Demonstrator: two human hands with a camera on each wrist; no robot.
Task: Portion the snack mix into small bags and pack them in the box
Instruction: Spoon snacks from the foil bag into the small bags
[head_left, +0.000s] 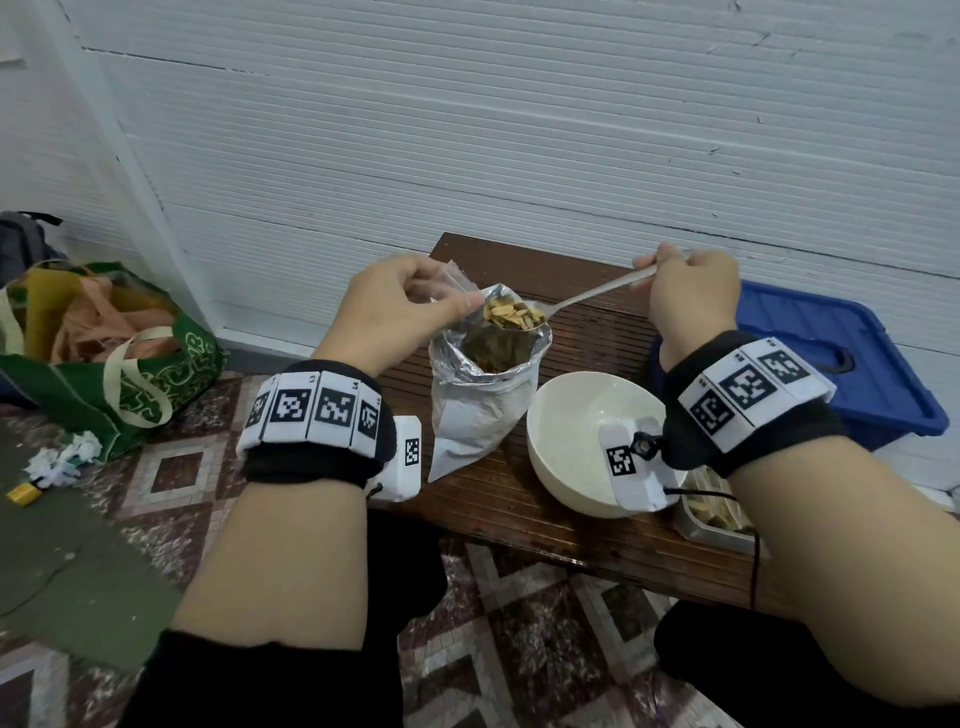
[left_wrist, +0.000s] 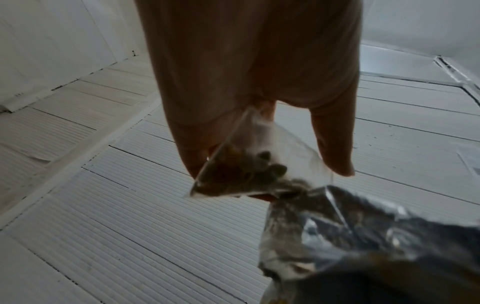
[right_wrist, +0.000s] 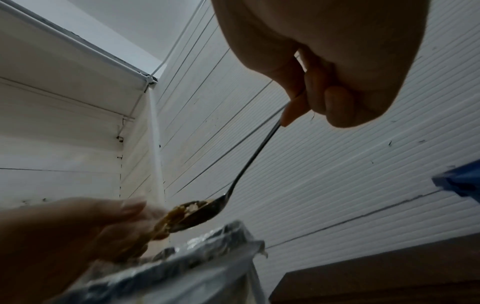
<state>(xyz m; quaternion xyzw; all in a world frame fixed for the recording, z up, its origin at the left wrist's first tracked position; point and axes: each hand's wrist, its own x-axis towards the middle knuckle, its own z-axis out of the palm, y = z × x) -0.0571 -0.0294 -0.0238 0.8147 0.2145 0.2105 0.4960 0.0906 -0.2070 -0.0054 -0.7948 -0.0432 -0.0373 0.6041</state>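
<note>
The left hand (head_left: 395, 306) is pinching a small clear bag (left_wrist: 249, 164) open above the foil pouch (head_left: 483, 384); the right hand (head_left: 691, 296), gripping the loaded spoon (head_left: 519, 314), should be tipping slowly, bowl inside the bag's mouth.

At the centre of the head view, the foil pouch (head_left: 480, 400) stands on the table (head_left: 587, 332), with the bowl (head_left: 576, 415) just beside it at lower right. The spoon (head_left: 587, 296) hangs over the pouch's mouth. The bin (head_left: 841, 364) sits at the right edge, behind the table. The tote bag (head_left: 104, 353) lies on the floor (head_left: 171, 493) at far left.
</note>
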